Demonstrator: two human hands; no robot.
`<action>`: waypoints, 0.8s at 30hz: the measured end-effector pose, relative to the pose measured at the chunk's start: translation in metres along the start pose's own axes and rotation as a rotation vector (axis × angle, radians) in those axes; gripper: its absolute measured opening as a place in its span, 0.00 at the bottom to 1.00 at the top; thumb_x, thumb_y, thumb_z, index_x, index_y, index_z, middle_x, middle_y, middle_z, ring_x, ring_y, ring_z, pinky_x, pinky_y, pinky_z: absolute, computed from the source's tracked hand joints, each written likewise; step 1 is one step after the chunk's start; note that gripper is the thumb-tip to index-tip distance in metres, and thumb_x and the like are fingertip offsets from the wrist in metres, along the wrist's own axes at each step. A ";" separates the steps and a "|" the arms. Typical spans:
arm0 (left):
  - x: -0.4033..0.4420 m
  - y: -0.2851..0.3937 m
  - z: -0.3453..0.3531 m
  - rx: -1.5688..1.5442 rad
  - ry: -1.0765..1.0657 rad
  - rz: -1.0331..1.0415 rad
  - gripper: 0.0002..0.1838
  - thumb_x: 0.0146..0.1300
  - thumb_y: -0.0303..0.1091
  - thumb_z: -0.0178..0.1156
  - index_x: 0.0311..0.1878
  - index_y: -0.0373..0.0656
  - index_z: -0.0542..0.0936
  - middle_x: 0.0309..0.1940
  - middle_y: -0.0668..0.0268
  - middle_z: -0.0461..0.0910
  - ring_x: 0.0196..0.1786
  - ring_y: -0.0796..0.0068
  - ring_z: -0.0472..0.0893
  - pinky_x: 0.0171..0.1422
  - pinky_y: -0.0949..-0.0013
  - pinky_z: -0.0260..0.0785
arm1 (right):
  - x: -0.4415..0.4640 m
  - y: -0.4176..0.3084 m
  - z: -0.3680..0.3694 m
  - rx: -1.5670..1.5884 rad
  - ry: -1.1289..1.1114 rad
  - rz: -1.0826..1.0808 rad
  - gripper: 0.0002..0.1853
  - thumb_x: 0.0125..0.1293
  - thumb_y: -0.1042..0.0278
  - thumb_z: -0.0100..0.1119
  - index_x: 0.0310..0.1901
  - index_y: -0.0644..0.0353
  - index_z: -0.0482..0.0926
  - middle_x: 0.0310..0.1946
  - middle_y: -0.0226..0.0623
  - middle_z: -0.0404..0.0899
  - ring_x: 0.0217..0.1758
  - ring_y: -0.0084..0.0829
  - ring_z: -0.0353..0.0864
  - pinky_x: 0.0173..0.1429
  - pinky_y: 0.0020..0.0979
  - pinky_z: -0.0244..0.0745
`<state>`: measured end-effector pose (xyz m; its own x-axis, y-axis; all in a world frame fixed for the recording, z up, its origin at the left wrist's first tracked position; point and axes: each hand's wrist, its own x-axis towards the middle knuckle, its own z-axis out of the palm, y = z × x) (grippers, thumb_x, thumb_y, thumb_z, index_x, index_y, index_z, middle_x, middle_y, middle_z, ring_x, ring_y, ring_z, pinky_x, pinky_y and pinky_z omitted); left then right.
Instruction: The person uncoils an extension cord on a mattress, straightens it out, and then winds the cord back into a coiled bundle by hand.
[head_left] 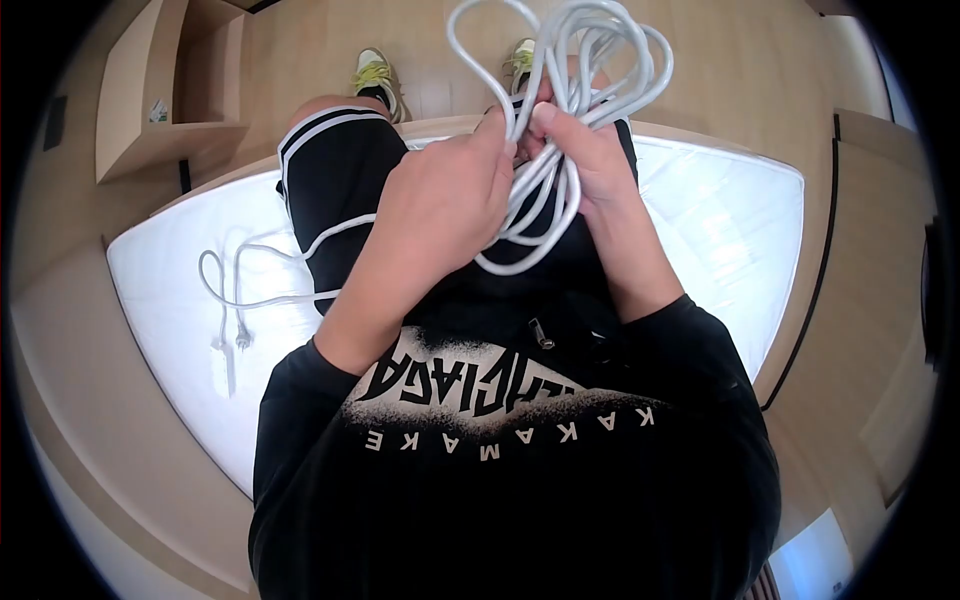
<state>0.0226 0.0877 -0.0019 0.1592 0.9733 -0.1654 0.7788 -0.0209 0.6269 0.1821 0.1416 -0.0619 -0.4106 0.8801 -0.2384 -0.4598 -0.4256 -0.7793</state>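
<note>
A white extension cord (600,60) is gathered in a bundle of several loops above my lap. My left hand (450,190) is closed round the left side of the bundle, its fingers partly hidden behind the hand. On the right side, my right hand (590,155) grips the loops where they cross, thumb on top. Both hands nearly touch. A length of cord runs left under my left forearm and across my thigh. Its plug (243,338) and a white socket block (222,368) lie on the white mattress (170,290).
I sit on the mattress edge, shoes (373,75) on the wood-toned floor (440,70). An open wooden cabinet (140,110) stands at the far left. Along the right runs a wooden panel (870,250) with a dark edge.
</note>
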 end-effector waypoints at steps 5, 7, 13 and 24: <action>-0.001 0.006 0.018 0.143 0.111 -0.011 0.22 0.69 0.44 0.53 0.57 0.37 0.75 0.29 0.54 0.81 0.31 0.49 0.81 0.34 0.53 0.72 | 0.001 -0.003 -0.002 -0.151 -0.041 -0.080 0.17 0.58 0.74 0.67 0.48 0.63 0.73 0.36 0.30 0.76 0.37 0.21 0.77 0.40 0.24 0.75; 0.000 0.008 0.023 0.134 0.193 0.007 0.21 0.69 0.43 0.53 0.56 0.37 0.75 0.28 0.55 0.80 0.30 0.50 0.80 0.34 0.54 0.72 | 0.002 -0.004 0.006 -0.052 0.026 -0.064 0.17 0.58 0.74 0.67 0.48 0.63 0.74 0.36 0.31 0.76 0.38 0.22 0.78 0.41 0.25 0.75; 0.008 -0.011 0.027 0.030 0.211 0.166 0.18 0.70 0.42 0.52 0.54 0.39 0.76 0.36 0.56 0.79 0.39 0.58 0.79 0.40 0.61 0.71 | -0.001 -0.004 0.007 -0.049 0.020 -0.021 0.16 0.59 0.73 0.66 0.47 0.65 0.75 0.39 0.35 0.79 0.38 0.23 0.79 0.40 0.24 0.75; 0.038 -0.032 0.026 -1.323 -0.041 -0.181 0.19 0.73 0.44 0.51 0.56 0.38 0.73 0.41 0.68 0.79 0.42 0.79 0.76 0.46 0.75 0.68 | -0.005 0.001 0.006 -0.231 -0.056 0.011 0.14 0.58 0.73 0.66 0.46 0.63 0.78 0.35 0.30 0.79 0.34 0.20 0.78 0.29 0.21 0.74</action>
<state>0.0194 0.1193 -0.0486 0.1527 0.9308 -0.3320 -0.3761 0.3654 0.8515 0.1794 0.1355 -0.0578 -0.4608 0.8599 -0.2197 -0.2652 -0.3696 -0.8905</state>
